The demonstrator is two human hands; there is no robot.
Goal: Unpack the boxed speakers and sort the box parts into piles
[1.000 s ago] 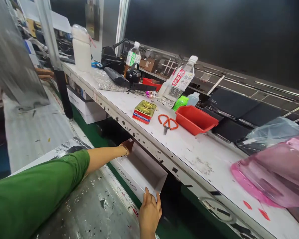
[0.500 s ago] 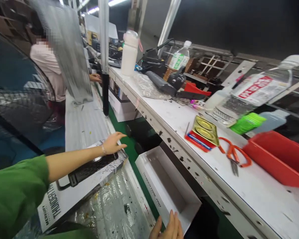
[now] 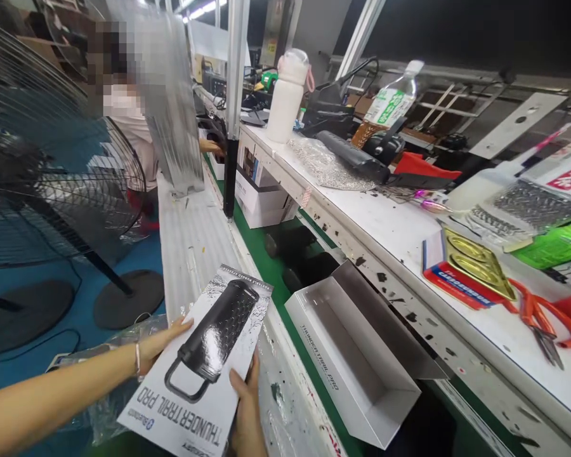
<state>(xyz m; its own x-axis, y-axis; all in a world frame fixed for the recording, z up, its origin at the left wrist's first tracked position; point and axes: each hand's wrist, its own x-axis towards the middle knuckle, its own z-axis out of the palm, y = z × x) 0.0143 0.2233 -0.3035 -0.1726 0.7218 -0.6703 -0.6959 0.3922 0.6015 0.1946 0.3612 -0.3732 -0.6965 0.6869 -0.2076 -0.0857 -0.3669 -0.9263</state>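
- White and black cardboard sits between our 2 hands: the Thundertrail Pro speaker box [image 3: 219, 336], tilted, picture face up, just left of the open white carton [image 3: 326, 362]. Whether its hidden side touches the plastic-covered ledge [image 3: 290, 419], we cannot tell.
- Our right hand [image 3: 247, 400] pinches the right edge, thumb on the printed face, the other fingers mostly hidden behind.
- Our left hand [image 3: 165, 335] meets the opposite edge at the fingertips; we cannot tell whether those fingers are spread or pressed together.
- Loose clear plastic wrap [image 3: 105, 406] bunches under our left forearm; swinging low, we judge, could snag it.
- Our main worry is the glossy face: if the left fingertips slipped, the speaker box could pivot about our right hand, drop and dent a corner.
- Beyond the ledge, the open white carton rests on the green strip [image 3: 269, 271], showing us pale inner walls and a shaded floor. A bump from the speaker box could push it askew against the bench [image 3: 385, 228].
- On that bench, we see a green-labelled bottle [image 3: 385, 109] with brown liquid inside.
- Farther along the strip, 1 more white carton [image 3: 259, 206] has printed items showing above its rim, too small for us to name.
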